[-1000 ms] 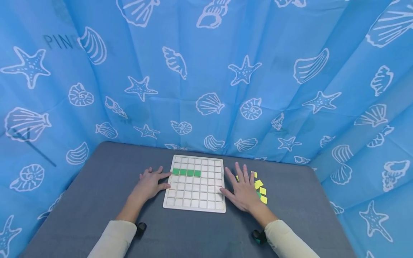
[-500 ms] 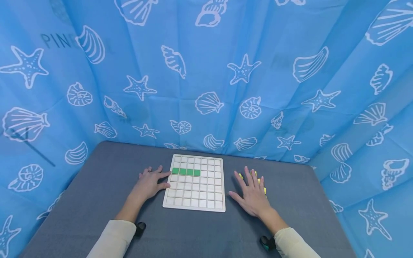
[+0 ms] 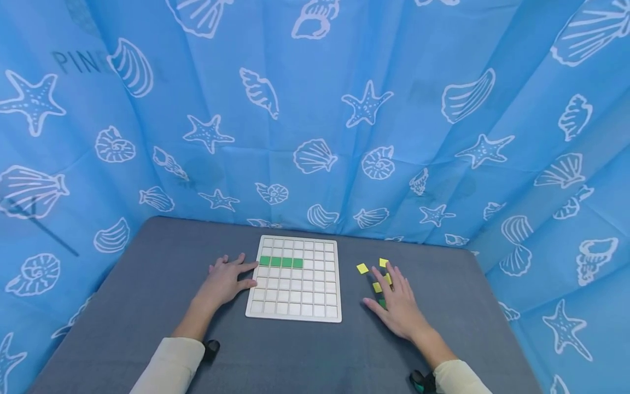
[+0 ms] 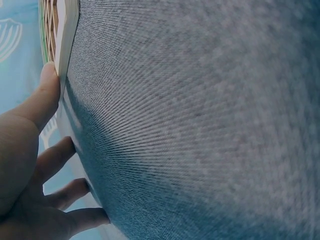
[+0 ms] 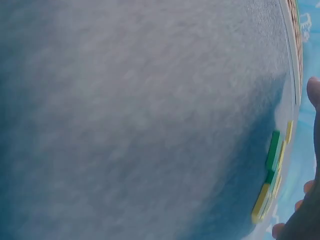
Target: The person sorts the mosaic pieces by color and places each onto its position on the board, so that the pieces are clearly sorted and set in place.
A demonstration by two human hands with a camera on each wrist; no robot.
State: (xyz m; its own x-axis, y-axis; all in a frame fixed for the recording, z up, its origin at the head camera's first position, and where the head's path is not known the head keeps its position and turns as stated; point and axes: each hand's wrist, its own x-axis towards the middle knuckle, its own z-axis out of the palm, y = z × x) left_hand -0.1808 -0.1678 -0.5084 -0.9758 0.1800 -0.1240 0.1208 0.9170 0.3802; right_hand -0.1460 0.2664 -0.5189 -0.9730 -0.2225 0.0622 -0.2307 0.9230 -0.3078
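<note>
Left hand (image 3: 220,283) at board (image 3: 294,296) (gridded)

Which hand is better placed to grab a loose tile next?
Right, most likely. The right hand is over the loose tiles, holding none of them. The left hand touches the far side of the board from them, so it would have to reach across.

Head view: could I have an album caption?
Two arms flank a gridded board with four green tiles in a row; loose yellow tiles lie right of it.
</note>
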